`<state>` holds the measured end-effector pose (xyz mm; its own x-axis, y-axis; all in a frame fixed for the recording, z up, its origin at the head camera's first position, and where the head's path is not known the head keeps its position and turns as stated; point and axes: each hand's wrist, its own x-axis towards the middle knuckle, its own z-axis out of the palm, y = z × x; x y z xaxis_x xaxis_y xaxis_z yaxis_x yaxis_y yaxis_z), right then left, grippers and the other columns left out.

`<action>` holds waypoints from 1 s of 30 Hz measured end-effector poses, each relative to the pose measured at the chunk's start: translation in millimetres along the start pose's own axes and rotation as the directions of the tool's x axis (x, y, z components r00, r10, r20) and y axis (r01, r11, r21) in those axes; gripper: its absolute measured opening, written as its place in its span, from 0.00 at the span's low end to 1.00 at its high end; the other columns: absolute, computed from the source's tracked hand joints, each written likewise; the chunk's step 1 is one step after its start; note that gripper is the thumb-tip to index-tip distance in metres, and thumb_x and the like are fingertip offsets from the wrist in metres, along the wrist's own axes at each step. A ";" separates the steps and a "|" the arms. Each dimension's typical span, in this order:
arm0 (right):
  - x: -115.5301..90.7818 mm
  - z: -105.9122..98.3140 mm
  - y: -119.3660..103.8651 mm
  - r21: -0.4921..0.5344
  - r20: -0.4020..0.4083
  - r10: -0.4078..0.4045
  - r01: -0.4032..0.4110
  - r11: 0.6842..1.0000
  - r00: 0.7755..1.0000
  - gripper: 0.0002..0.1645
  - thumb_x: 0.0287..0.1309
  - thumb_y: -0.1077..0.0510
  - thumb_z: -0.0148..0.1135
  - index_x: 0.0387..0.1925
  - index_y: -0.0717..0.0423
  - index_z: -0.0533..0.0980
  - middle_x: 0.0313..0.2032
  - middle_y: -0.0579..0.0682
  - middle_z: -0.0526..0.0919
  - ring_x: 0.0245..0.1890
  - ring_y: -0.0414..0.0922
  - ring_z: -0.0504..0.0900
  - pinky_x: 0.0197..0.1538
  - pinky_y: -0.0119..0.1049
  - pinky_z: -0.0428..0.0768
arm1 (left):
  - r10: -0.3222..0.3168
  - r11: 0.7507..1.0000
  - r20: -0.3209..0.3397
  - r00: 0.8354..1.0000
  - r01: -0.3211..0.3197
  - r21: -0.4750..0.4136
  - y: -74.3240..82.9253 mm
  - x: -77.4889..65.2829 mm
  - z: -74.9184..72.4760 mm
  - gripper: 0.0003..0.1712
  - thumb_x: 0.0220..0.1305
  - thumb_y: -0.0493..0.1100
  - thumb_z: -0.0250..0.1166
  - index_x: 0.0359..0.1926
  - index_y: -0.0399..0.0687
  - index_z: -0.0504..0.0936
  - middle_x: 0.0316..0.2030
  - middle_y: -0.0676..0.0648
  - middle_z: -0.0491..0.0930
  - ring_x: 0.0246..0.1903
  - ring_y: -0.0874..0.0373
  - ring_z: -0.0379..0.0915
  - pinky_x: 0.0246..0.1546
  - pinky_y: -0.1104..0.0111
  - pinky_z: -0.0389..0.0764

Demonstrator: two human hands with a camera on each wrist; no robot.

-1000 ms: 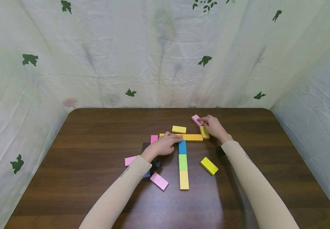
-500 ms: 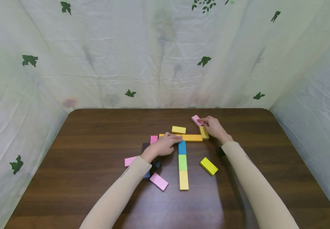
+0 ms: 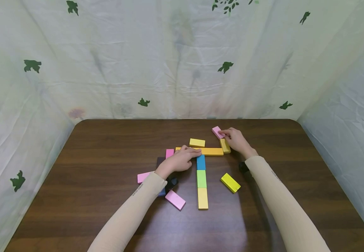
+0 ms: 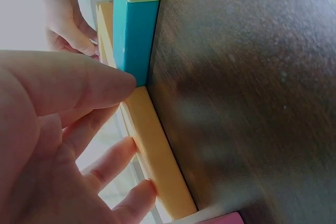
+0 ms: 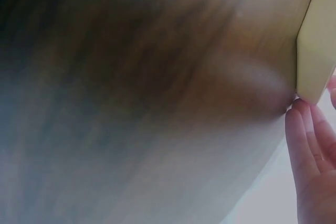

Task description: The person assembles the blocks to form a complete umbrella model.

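Left hand [image 3: 180,160]: fingers relaxed, extended, resting across an orange strip [image 3: 212,152] where a blue block [image 3: 201,162] abuts it. Right hand [image 3: 237,141]: fingers mostly straight, touching a pink block [image 3: 216,131] beyond a yellow block [image 3: 225,147]. All on brown tabletop [image 3: 112,143].

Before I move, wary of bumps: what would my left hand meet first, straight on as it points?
Probably the mustard-yellow block by your right hand, beyond the orange strip; height is unclear.

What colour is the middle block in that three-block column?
The middle block is light green, best seen in the head view.
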<state>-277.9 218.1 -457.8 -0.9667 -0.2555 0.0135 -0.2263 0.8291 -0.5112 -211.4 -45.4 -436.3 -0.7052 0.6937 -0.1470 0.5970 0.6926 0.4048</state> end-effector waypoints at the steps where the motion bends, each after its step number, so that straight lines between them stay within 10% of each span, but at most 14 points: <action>1: 0.0 0.1 0.2 -0.001 -0.001 -0.002 0.002 1.000 1.000 0.21 0.64 0.70 0.49 0.56 0.62 0.77 0.41 0.60 0.76 0.35 0.52 0.71 0.37 0.40 0.70 | -0.001 1.000 0.001 1.000 0.001 0.000 0.0 0.1 0.0 0.29 0.66 0.31 0.52 0.68 0.47 0.68 0.68 0.50 0.62 0.57 0.48 0.59 0.52 0.59 0.68; 30: -51.3 -21.3 -8.4 0.093 -0.017 -0.136 0.137 0.986 0.991 0.20 0.62 0.67 0.55 0.56 0.61 0.76 0.43 0.57 0.78 0.38 0.49 0.73 0.43 0.44 0.76 | 0.002 1.000 0.003 1.000 -0.002 0.005 -0.5 -0.3 -0.8 0.29 0.65 0.31 0.52 0.68 0.47 0.68 0.68 0.50 0.62 0.57 0.47 0.59 0.53 0.58 0.68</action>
<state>-228.9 234.8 -435.9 -0.9289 -0.3573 0.0972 -0.3442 0.7368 -0.5819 -211.8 -46.1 -435.8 -0.7026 0.6958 -0.1488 0.6005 0.6920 0.4006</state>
